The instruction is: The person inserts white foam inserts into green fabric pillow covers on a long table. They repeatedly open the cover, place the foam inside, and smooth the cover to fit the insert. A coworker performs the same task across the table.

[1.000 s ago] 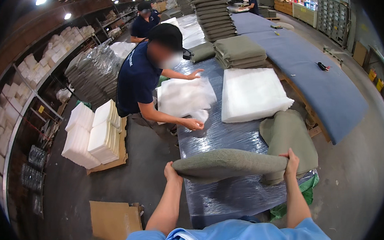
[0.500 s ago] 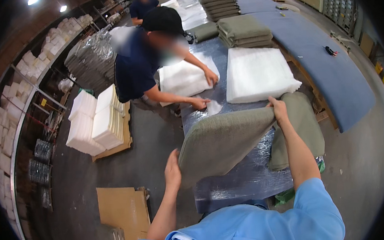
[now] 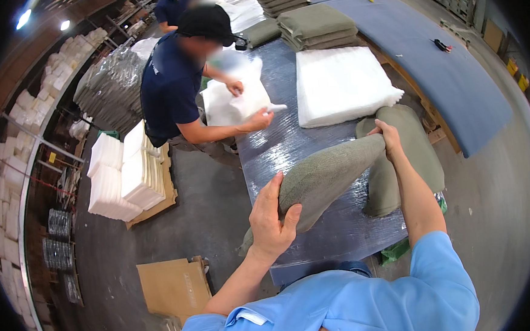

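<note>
An olive-grey fabric cushion [image 3: 332, 173] is held up, tilted, above the near end of a plastic-covered table [image 3: 327, 246]. My left hand [image 3: 271, 223] grips its left side, thumb toward me and fingers along the far face. At the upper right corner, my right hand [image 3: 388, 138] pinches the fabric. More olive fabric pieces [image 3: 419, 156] lie just beyond my right forearm, on the table's right side. Behind the cushion sits a stack of white padding sheets [image 3: 342, 91].
Across the table's left edge a co-worker [image 3: 178, 80] in dark clothes handles a white padding sheet [image 3: 234, 100]. Folded olive covers [image 3: 317, 26] are piled farther back. A long blue-topped table [image 3: 442, 82] runs along the right. White foam blocks [image 3: 126, 174] and cardboard [image 3: 172, 286] stand at left.
My left hand has moved up and right, onto the cushion's side. The cushion has turned more edge-on and looks narrower. The co-worker's hands have drawn closer together over the white sheet.
</note>
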`<action>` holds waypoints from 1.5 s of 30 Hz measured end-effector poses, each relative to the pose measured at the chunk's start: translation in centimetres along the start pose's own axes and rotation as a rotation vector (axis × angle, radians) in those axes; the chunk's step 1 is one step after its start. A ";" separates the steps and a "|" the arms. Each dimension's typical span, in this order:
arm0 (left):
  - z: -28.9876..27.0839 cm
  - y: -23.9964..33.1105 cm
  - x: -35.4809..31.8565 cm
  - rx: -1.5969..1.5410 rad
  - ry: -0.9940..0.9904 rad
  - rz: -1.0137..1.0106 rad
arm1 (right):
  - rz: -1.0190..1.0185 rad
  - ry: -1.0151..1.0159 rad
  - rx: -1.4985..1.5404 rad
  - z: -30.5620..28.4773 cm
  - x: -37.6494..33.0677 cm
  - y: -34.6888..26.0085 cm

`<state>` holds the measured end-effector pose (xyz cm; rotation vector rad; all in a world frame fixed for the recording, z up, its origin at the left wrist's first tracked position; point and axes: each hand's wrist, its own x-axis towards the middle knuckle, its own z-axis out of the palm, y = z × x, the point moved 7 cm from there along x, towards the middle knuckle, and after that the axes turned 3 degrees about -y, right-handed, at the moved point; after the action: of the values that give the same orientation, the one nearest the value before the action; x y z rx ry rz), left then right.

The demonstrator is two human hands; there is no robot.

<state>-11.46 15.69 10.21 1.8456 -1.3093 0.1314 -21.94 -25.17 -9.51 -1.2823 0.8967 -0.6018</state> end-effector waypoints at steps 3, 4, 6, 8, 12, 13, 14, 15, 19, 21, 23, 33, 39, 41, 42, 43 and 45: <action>0.6 0.5 0.1 0.002 0.044 0.008 | 0.019 0.021 0.004 -0.9 -0.4 0.3; 0.7 0.6 0.2 0.008 0.041 0.021 | 0.023 0.021 0.006 -1.0 -0.4 0.3; 0.7 0.7 0.1 0.026 0.037 0.043 | 0.026 0.027 -0.001 -1.0 -0.4 0.1; 0.9 0.9 0.2 0.008 0.021 0.026 | 0.024 0.029 0.005 -1.4 -0.4 0.1; 0.4 0.4 -0.4 -0.097 0.087 -0.010 | -0.013 0.024 0.043 -1.1 -0.2 0.1; 0.2 0.0 -0.8 -0.113 0.090 -0.018 | -0.024 0.022 0.053 -0.8 -0.3 0.1; -0.1 -0.6 -1.3 -0.143 0.104 -0.057 | -0.045 0.034 0.073 -0.5 -0.3 0.2; -0.4 -1.2 -2.1 -0.174 0.118 -0.097 | -0.065 0.046 0.092 -0.3 -0.7 0.6; -2.5 -3.8 -7.1 -0.180 0.237 -0.291 | -0.073 0.031 0.429 3.1 -2.4 2.5; -2.3 -6.9 -11.0 -0.328 0.277 -0.539 | 0.158 0.106 0.724 2.9 -3.8 7.3; -4.1 -12.5 -18.4 -0.880 0.559 -0.771 | 0.276 0.038 0.717 9.7 -7.0 10.8; -1.6 -11.7 -28.2 -1.301 0.572 -1.017 | -0.015 -0.174 0.734 13.7 -7.5 3.9; 0.6 -6.6 -20.4 -1.236 0.047 -1.146 | -0.446 -0.204 0.418 14.5 -9.5 -13.0; 1.6 -5.9 -19.6 -1.159 -0.126 -1.161 | -0.616 -0.269 0.371 15.6 -11.9 -16.4; 1.9 -5.6 -18.8 -1.157 -0.187 -1.054 | -0.700 -0.302 0.350 16.4 -13.1 -17.9; 2.3 -5.1 -17.6 -1.157 -0.250 -0.948 | -0.745 -0.321 0.308 17.0 -14.2 -17.9; 3.0 -3.8 -14.8 -1.271 -0.322 -0.634 | -1.035 -0.343 0.099 18.6 -17.4 -17.7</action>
<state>-16.08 24.79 -1.58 1.0397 -0.6045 -1.1122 -14.13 -4.65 12.33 -1.6543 -0.1482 -1.1521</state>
